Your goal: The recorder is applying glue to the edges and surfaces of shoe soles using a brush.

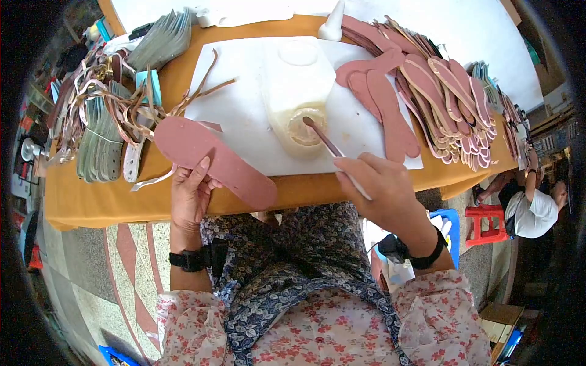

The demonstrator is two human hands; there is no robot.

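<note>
My left hand (194,188) grips a dusty-pink shoe insole (213,160) by its near edge, thumb on the upper face, at the table's front edge. Between the fingers of my right hand (383,190) is a brush (334,148) with a pale handle. Its dark tip reaches into the round opening of a cream-white plastic container (299,91), where a pale, wet-looking substance lies. That container rests on a white sheet (238,67). A few loose pink insoles (379,97) overlap on the sheet's right side.
Many pink insoles with tan edges (442,100) are piled at right, beside a white nozzle bottle (332,23). Tangled brown straps (116,100) and grey-green bundled sole pieces (101,137) lie at left. A person in white (532,210) sits near a red stool (485,224).
</note>
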